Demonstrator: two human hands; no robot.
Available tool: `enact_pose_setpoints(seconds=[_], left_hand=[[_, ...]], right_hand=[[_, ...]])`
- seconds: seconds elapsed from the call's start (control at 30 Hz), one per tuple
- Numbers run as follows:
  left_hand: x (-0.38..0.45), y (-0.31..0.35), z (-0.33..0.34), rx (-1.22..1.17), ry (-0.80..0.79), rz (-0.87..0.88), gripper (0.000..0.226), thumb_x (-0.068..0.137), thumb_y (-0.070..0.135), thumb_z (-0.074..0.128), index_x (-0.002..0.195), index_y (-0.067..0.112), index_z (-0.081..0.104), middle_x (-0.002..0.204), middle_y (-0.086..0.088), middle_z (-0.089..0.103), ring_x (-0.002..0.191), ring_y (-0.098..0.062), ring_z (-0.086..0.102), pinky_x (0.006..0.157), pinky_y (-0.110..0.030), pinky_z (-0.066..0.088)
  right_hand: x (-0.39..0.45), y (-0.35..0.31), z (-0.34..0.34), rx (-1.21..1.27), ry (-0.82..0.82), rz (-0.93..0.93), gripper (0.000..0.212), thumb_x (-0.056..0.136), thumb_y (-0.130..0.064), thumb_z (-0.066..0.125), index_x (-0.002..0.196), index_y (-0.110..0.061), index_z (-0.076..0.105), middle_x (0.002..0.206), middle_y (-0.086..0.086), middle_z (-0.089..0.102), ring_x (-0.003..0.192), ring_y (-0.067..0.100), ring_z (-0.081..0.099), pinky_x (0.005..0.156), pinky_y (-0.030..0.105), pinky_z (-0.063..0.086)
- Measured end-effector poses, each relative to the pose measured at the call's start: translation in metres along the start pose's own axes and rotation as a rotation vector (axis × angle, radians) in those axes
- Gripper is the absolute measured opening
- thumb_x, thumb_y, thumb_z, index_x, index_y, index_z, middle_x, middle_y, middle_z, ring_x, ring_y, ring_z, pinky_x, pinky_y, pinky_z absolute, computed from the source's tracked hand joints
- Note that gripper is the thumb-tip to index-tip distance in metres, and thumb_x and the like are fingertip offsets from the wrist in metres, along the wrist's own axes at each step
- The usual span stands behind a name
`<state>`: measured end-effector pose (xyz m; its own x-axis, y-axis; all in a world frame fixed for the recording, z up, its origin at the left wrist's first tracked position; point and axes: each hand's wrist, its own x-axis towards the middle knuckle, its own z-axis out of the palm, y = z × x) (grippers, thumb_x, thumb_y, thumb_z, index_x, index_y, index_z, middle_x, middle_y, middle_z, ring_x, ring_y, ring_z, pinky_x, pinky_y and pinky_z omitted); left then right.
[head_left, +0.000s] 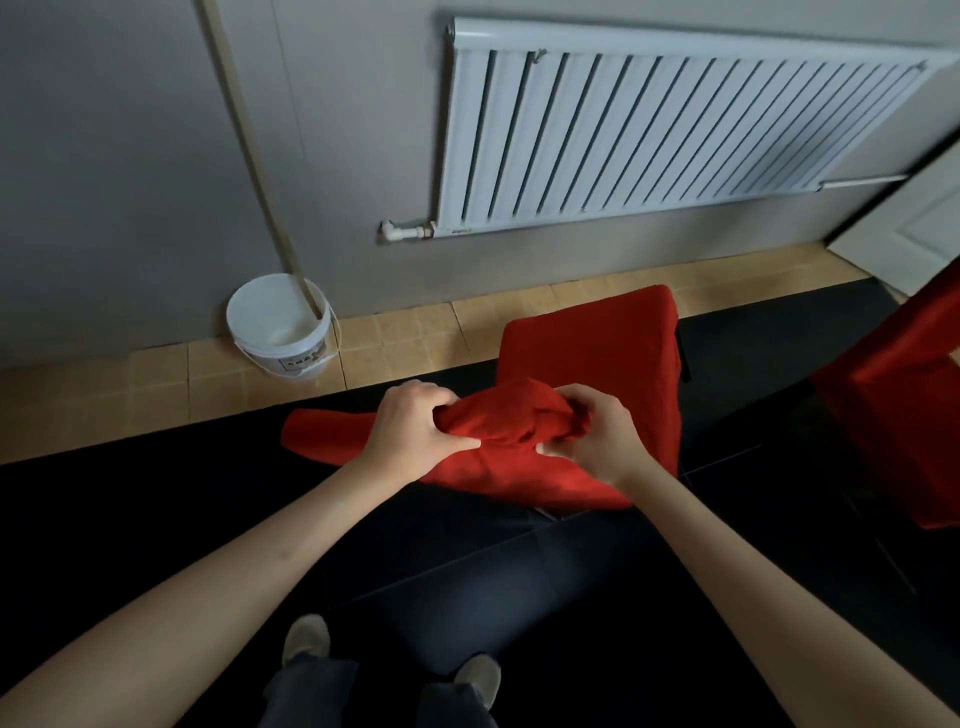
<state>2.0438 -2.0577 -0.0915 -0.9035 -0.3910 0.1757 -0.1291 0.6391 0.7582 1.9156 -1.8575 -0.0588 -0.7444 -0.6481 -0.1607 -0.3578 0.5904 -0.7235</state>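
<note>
step: gathering red cloth (498, 467) | where: bunched between both hands, just in front of red-covered chair (597, 353), tail trailing left | left hand (415, 431): clenched on cloth | right hand (587, 441): fingers curled round bunched end | tip: find the hem, hold both grips level, then spread
</note>
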Motion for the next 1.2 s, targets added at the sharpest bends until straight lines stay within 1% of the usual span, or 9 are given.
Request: enact_pose_setpoints(seconds=[0.17, 0.33, 0.5, 0.63, 0.73, 0.87, 0.97, 1.1, 1.2], left_hand=[[0.01, 0.055, 0.034, -0.015, -0.047, 0.071, 0.036, 0.059, 0.031, 0.09, 0.087, 0.015, 0.073, 0.086, 0.005, 0.07, 0.083, -0.017, 0.062, 0.082, -0.034, 0.047], [0.01, 0.06, 0.054, 0.058, -0.229, 0.089, 0.067, 0.064, 0.037, 0.086, 0.125, 0.029, 0.059, 0.121, 0.012, 0.059, 0.113, -0.006, 0.05, 0.098, -0.026, 0.037], [-0.005, 0.044, 0.059, 0.141, -0.129, -0.02, 0.052, 0.061, 0.032, 0.09, 0.107, 0.017, 0.071, 0.1, 0.006, 0.071, 0.094, -0.016, 0.066, 0.09, -0.044, 0.049], [0.008, 0.066, 0.074, 0.111, -0.176, -0.01, 0.043, 0.056, 0.039, 0.092, 0.091, 0.022, 0.073, 0.082, 0.017, 0.067, 0.078, -0.006, 0.064, 0.077, -0.029, 0.053], [0.014, 0.078, 0.082, 0.118, -0.204, 0.006, 0.043, 0.056, 0.043, 0.091, 0.09, 0.023, 0.073, 0.081, 0.017, 0.067, 0.077, -0.005, 0.064, 0.072, -0.024, 0.052], [0.029, 0.091, 0.086, 0.186, -0.24, 0.012, 0.049, 0.056, 0.045, 0.09, 0.094, 0.019, 0.073, 0.084, 0.009, 0.07, 0.077, -0.011, 0.065, 0.073, -0.028, 0.052], [0.05, 0.102, 0.083, 0.253, -0.274, 0.032, 0.05, 0.056, 0.046, 0.09, 0.094, 0.019, 0.073, 0.082, 0.01, 0.066, 0.083, -0.014, 0.063, 0.072, -0.026, 0.045], [0.07, 0.109, 0.078, 0.342, -0.322, 0.073, 0.061, 0.057, 0.047, 0.089, 0.106, 0.016, 0.071, 0.102, 0.0, 0.07, 0.1, -0.021, 0.062, 0.089, -0.036, 0.048], [0.071, 0.108, 0.073, 0.364, -0.346, 0.078, 0.061, 0.057, 0.047, 0.089, 0.106, 0.017, 0.071, 0.102, 0.0, 0.07, 0.101, -0.021, 0.061, 0.089, -0.034, 0.047]], right_hand=[[-0.024, 0.034, -0.058, 0.037, 0.046, 0.051, 0.047, 0.06, -0.006, 0.089, 0.102, -0.017, 0.07, 0.095, -0.007, 0.07, 0.089, 0.001, 0.062, 0.079, 0.014, 0.045], [-0.044, 0.065, -0.106, 0.064, 0.081, 0.085, 0.05, 0.057, -0.002, 0.089, 0.091, -0.032, 0.068, 0.089, -0.011, 0.07, 0.087, 0.007, 0.065, 0.08, 0.023, 0.05], [-0.064, 0.095, -0.149, 0.095, 0.119, 0.108, 0.056, 0.057, 0.002, 0.088, 0.093, -0.034, 0.066, 0.093, -0.011, 0.069, 0.096, 0.015, 0.065, 0.089, 0.033, 0.051], [-0.08, 0.106, -0.174, 0.145, 0.07, 0.099, 0.068, 0.06, 0.001, 0.087, 0.113, -0.031, 0.059, 0.11, -0.007, 0.064, 0.107, 0.014, 0.061, 0.097, 0.04, 0.049], [-0.089, 0.103, -0.18, 0.182, 0.071, 0.061, 0.085, 0.058, -0.009, 0.092, 0.125, -0.039, 0.049, 0.125, -0.014, 0.055, 0.117, 0.01, 0.055, 0.099, 0.034, 0.045], [-0.094, 0.099, -0.176, 0.228, 0.256, 0.033, 0.075, 0.059, -0.011, 0.092, 0.116, -0.04, 0.054, 0.112, -0.019, 0.059, 0.105, 0.0, 0.06, 0.087, 0.023, 0.052], [-0.094, 0.102, -0.173, 0.32, 0.388, 0.051, 0.063, 0.061, -0.005, 0.089, 0.107, -0.035, 0.059, 0.106, -0.015, 0.063, 0.099, 0.002, 0.063, 0.081, 0.027, 0.056], [-0.094, 0.104, -0.168, 0.448, 0.478, 0.084, 0.058, 0.058, 0.001, 0.089, 0.096, -0.035, 0.063, 0.098, -0.009, 0.069, 0.09, 0.008, 0.069, 0.078, 0.032, 0.058], [-0.094, 0.102, -0.163, 0.473, 0.5, 0.097, 0.056, 0.057, 0.001, 0.09, 0.093, -0.035, 0.066, 0.093, -0.01, 0.071, 0.088, 0.007, 0.07, 0.074, 0.029, 0.058]])
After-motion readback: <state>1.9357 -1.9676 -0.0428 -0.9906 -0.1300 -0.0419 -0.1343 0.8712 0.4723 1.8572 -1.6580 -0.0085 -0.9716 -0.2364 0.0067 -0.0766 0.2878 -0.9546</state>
